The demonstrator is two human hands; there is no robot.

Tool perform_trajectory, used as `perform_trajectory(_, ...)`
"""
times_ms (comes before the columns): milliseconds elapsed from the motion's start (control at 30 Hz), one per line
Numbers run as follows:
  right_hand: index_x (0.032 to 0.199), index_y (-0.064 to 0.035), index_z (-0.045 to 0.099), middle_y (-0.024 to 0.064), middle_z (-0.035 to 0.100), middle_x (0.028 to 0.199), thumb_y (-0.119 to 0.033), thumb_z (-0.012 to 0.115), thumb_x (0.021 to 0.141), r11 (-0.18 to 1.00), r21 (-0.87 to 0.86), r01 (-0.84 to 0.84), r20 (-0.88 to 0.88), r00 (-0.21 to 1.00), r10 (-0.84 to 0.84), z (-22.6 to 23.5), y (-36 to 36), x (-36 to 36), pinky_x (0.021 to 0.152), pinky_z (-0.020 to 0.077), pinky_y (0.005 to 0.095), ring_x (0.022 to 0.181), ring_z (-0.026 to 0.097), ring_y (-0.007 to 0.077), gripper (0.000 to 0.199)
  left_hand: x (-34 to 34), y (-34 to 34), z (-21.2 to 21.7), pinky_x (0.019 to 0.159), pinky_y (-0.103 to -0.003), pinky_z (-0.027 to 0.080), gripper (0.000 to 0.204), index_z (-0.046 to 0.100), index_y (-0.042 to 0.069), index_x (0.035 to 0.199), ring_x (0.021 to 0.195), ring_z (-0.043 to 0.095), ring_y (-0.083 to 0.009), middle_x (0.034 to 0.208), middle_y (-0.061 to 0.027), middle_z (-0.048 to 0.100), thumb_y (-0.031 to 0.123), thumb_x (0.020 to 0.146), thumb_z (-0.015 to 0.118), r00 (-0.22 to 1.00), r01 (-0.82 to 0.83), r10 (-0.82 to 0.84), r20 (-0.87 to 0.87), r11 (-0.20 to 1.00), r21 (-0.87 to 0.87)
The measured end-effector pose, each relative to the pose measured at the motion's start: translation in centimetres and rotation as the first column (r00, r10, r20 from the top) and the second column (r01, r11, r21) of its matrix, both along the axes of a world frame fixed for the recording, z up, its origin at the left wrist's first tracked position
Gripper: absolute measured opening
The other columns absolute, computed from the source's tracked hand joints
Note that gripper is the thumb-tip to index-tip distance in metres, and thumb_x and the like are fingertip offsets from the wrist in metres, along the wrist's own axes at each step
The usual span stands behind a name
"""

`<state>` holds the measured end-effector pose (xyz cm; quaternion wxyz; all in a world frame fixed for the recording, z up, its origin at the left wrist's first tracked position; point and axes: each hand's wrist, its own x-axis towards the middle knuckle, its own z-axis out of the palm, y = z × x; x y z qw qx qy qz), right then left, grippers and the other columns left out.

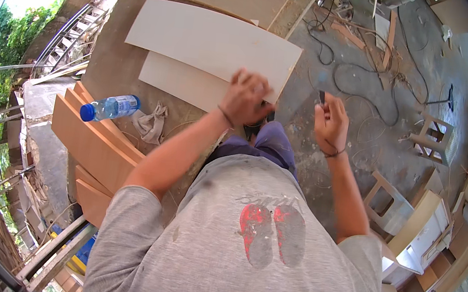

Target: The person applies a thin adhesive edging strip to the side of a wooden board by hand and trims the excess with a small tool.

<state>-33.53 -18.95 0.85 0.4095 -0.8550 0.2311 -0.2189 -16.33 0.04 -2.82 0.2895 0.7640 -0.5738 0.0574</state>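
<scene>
Pale plywood sheet (212,43) lying flat on the workshop floor (365,134) atop a second pale sheet, left hand (245,97) pressed fingers-down on its near corner, grip closed against the board; right hand (330,118) raised just beside it, grip pinched on a small dark object (322,97), too small to identify. Seemingly steadying the sheet for marking or fixing, calling next for bringing the dark object to the held corner. Clear plastic bottle (110,107) with blue cap lying on stacked brown boards, contents unclear.
</scene>
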Motion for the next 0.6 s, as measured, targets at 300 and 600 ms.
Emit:
perform_trajectory(300, 0.108, -0.0005, 0.061, 0.0114, 0.059, 0.083, -0.001, 0.063, 0.08, 0.966, 0.224, 0.131, -0.23, 0.97, -0.078, -0.9, 6.3, -3.8, 0.062, 0.0489, 0.0292, 0.068, 0.057, 0.0172, 0.028, -2.8, 0.3, -1.1, 0.099, -0.041, 0.037, 0.01, 0.065, 0.012, 0.083, 0.101, 0.056, -0.0202, 0.094, -0.0018, 0.06, 0.021, 0.087, 0.063, 1.0, -0.008, 0.007, -0.029, 0.999, -0.038)
perform_trajectory(600, 0.111, -0.0017, 0.062, 0.0067, 0.06, 0.081, -0.001, 0.064, 0.081, 0.979, 0.203, 0.026, -0.089, 0.996, -0.008, 1.4, 0.2, 0.4, 0.064, 0.0497, 0.0271, 0.07, 0.057, 0.0129, 0.03, -4.2, 0.5, -0.9, 0.104, -0.049, 0.037, 0.011, 0.062, 0.005, 0.094, 0.112, 0.053, -0.0301, 0.103, -0.0094, 0.059, 0.013, 0.088, 0.058, 0.866, -0.355, 0.271, -0.42, 0.925, -0.135)
